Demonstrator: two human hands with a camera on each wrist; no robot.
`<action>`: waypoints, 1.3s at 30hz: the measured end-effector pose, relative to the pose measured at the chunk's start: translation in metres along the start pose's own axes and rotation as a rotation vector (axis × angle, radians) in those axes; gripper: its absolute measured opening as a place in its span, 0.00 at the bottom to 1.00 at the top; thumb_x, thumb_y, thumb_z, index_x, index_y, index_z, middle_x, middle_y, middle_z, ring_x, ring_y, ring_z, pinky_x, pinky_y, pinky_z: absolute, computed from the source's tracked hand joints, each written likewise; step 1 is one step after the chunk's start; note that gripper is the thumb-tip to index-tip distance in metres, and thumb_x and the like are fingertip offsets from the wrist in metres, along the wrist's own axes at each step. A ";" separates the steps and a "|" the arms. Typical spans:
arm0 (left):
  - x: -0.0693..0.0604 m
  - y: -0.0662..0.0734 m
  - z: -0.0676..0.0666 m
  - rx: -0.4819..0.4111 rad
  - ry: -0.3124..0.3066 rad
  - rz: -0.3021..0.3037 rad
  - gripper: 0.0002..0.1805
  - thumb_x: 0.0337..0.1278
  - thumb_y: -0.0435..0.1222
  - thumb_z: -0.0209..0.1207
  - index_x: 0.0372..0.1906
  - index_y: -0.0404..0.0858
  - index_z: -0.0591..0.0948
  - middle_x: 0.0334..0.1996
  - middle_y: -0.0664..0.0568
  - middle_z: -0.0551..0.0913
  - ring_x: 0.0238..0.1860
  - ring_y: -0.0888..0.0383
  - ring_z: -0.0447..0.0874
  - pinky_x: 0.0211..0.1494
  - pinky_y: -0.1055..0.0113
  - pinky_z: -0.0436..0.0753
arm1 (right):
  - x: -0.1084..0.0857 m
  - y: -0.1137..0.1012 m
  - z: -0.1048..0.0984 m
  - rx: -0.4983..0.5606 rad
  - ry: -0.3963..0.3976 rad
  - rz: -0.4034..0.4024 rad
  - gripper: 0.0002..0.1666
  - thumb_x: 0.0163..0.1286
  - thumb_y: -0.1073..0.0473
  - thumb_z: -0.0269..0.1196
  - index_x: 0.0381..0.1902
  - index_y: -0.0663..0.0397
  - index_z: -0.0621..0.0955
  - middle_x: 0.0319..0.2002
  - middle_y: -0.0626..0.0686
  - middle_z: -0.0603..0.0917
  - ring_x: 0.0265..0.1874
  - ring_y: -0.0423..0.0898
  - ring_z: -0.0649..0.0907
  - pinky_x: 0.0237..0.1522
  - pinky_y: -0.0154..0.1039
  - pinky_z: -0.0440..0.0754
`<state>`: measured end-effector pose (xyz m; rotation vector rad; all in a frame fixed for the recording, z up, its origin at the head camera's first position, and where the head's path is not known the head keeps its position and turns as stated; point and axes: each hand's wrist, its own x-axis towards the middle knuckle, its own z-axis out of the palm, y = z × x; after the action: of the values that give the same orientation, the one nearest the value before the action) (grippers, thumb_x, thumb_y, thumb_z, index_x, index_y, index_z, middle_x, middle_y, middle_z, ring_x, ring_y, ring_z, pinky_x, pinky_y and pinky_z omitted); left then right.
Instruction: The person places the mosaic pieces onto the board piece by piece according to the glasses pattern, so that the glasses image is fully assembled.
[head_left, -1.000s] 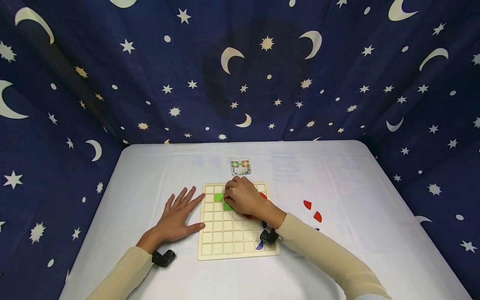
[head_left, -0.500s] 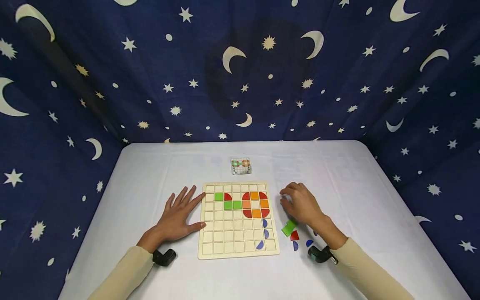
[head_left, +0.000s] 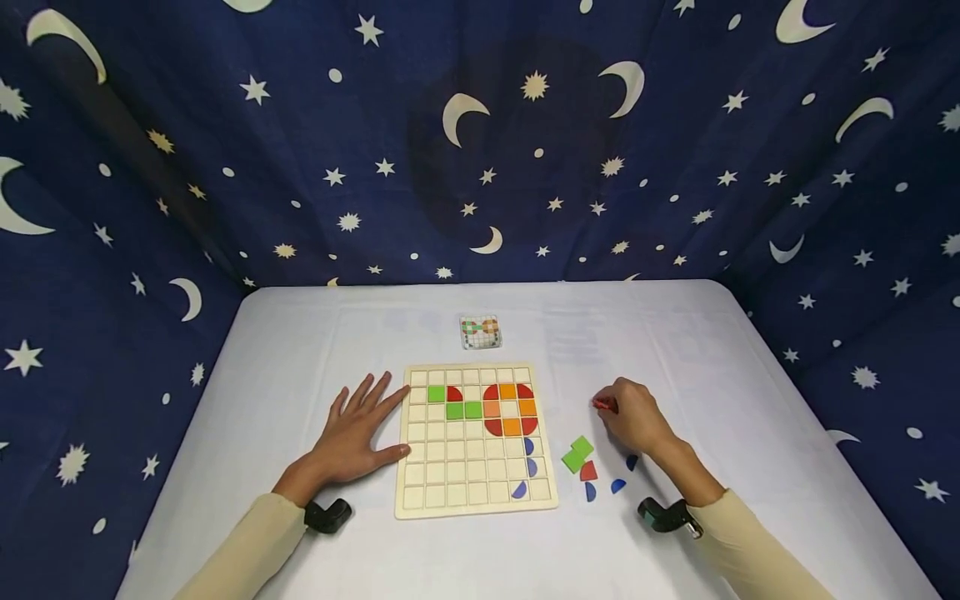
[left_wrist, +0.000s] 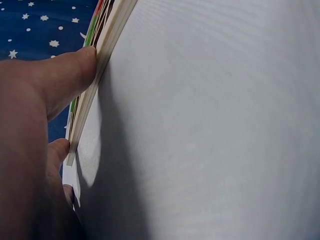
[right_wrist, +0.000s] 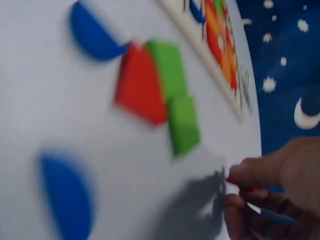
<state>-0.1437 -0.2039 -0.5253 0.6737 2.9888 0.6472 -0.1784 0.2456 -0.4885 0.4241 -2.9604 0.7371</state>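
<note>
A wooden grid board (head_left: 456, 473) lies flat on the white table. Green square tiles, orange tiles, red quarter-circles and blue half-circles sit in its cells. My left hand (head_left: 351, 437) rests with fingers spread; its thumb and index fingertip touch the board's left edge, also seen in the left wrist view. Off the board's right side, my right hand (head_left: 636, 418) pinches a red quarter-circle tile (head_left: 602, 405) between thumb and fingers. Its fingers cover most of the red; whether there is more than one piece I cannot tell.
Right of the board lie loose pieces: two green squares (head_left: 573, 461), a red quarter-circle (head_left: 588, 471) and blue half-circles (head_left: 618, 485). A small pattern card (head_left: 480, 332) lies behind the board. A dark starry curtain (head_left: 405, 208) encloses the table.
My right hand has left the board and moved right, uncovering the tiles there. It has picked up red from the table, where two red quarter-circles lay earlier. My left hand stays put.
</note>
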 end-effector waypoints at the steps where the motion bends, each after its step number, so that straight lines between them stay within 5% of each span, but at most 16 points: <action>1: 0.000 0.000 0.000 -0.001 0.001 0.000 0.49 0.54 0.64 0.60 0.77 0.50 0.59 0.78 0.43 0.49 0.76 0.41 0.39 0.70 0.36 0.36 | 0.003 -0.003 0.002 0.013 -0.003 -0.013 0.09 0.55 0.73 0.70 0.36 0.62 0.87 0.27 0.50 0.77 0.26 0.44 0.74 0.28 0.41 0.75; 7: -0.002 0.003 0.001 -0.001 0.035 0.008 0.49 0.52 0.63 0.62 0.76 0.48 0.61 0.77 0.42 0.52 0.76 0.39 0.42 0.69 0.34 0.39 | 0.038 -0.050 0.019 0.108 -0.089 -0.166 0.07 0.57 0.67 0.72 0.35 0.55 0.87 0.32 0.46 0.85 0.29 0.41 0.81 0.35 0.40 0.81; 14: -0.001 0.004 0.001 -0.003 0.031 0.006 0.50 0.52 0.64 0.61 0.77 0.46 0.60 0.77 0.42 0.51 0.76 0.40 0.42 0.69 0.35 0.39 | 0.081 -0.108 0.051 0.168 -0.177 -0.383 0.06 0.63 0.66 0.69 0.38 0.53 0.88 0.34 0.46 0.85 0.29 0.38 0.79 0.33 0.36 0.78; 22: 0.001 0.003 0.001 -0.010 -0.002 0.005 0.51 0.53 0.65 0.60 0.77 0.46 0.58 0.78 0.44 0.49 0.77 0.42 0.39 0.69 0.36 0.37 | 0.118 -0.159 0.085 0.196 -0.292 -0.513 0.07 0.65 0.63 0.69 0.41 0.55 0.89 0.38 0.48 0.88 0.32 0.38 0.83 0.36 0.32 0.78; 33: 0.001 0.002 0.000 -0.001 -0.003 0.001 0.51 0.53 0.65 0.60 0.78 0.46 0.58 0.78 0.44 0.48 0.77 0.42 0.38 0.70 0.36 0.38 | 0.122 -0.177 0.105 -0.028 -0.339 -0.583 0.07 0.67 0.57 0.68 0.41 0.45 0.90 0.36 0.43 0.81 0.39 0.41 0.77 0.37 0.32 0.77; 39: 0.000 0.002 -0.001 0.007 -0.009 -0.014 0.51 0.53 0.65 0.60 0.78 0.47 0.57 0.78 0.45 0.48 0.77 0.43 0.38 0.70 0.37 0.37 | 0.118 -0.168 0.101 -0.024 -0.294 -0.621 0.10 0.67 0.57 0.67 0.45 0.47 0.89 0.40 0.43 0.84 0.41 0.42 0.79 0.43 0.35 0.77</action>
<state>-0.1432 -0.2029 -0.5237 0.6530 2.9861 0.6312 -0.2440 0.0265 -0.4874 1.4657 -2.7954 0.5941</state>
